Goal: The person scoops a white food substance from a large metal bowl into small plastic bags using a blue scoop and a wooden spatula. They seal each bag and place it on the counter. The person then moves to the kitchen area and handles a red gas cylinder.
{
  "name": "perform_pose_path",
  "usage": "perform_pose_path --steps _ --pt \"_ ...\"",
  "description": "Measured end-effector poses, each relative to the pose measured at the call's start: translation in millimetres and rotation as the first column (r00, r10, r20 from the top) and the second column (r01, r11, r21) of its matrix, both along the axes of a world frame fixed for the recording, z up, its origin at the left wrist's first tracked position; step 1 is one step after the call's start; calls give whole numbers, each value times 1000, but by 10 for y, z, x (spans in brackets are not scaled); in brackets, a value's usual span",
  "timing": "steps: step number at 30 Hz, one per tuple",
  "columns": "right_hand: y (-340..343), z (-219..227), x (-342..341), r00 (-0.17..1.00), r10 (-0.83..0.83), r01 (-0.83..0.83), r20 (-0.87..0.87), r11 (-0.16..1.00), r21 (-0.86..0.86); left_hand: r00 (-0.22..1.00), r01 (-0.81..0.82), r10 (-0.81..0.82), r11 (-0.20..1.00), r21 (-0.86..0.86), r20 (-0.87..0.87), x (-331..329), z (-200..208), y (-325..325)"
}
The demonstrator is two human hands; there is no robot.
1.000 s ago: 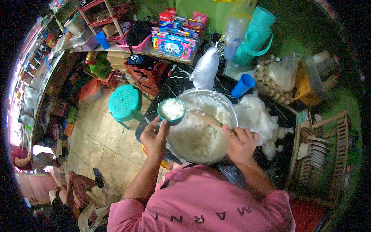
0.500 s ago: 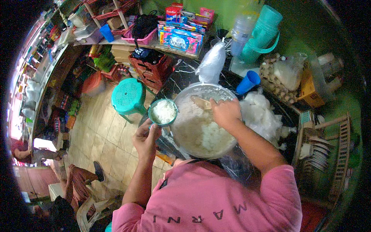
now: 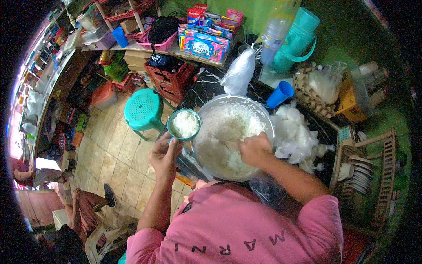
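My left hand (image 3: 165,154) grips a small teal cup (image 3: 196,134) by its near side, fingers wrapped round it. White rice (image 3: 184,123) fills the cup to the top, held just left of a large round metal pot (image 3: 269,119). Inside the pot, more white rice (image 3: 235,163) lies on the bottom and clings to the walls. My right hand (image 3: 256,150) is closed and reaches over the pot's right side. It holds a flat wooden spatula (image 3: 228,144), whose blade is blurred against the rice.
The pot stands on a black marbled table (image 3: 206,86). A tied white bag (image 3: 240,72), a blue cup (image 3: 280,94) and clear plastic bags (image 3: 293,130) surround it. Left of the table is a teal stool (image 3: 143,109). A dish rack (image 3: 360,171) stands right. A seated person (image 3: 85,204) is lower left.
My right hand has moved toward me and lowered the spatula deeper into the pot. The left hand keeps the filled cup beside the pot, nearly still.
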State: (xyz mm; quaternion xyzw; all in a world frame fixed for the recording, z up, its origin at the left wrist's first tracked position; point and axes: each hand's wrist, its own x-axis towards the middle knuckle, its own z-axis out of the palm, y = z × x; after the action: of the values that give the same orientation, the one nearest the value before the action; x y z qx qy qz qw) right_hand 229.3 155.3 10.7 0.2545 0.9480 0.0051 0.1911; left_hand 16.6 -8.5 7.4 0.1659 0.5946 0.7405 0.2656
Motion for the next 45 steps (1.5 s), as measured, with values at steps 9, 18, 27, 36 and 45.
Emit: perform_pose_path --steps 9,18,27,36,45 --pt "-129 82 -11 991 108 -101 83 991 -83 1000 1 -2 999 46 14 -48 4 28" --pt "-52 173 132 988 156 -154 -1 975 -160 990 24 -21 1000 13 -141 -52 -44 50" --pt "268 149 228 973 -127 39 -195 915 -401 971 -7 0 1000 -25 -240 -193 -63 -17" --pt "596 454 213 877 -389 179 -281 809 -560 966 -46 35 998 -35 -256 -242 -51 -29" --pt "290 933 252 578 -161 178 -800 982 -69 985 49 -73 988 -148 -155 56 -7 226"
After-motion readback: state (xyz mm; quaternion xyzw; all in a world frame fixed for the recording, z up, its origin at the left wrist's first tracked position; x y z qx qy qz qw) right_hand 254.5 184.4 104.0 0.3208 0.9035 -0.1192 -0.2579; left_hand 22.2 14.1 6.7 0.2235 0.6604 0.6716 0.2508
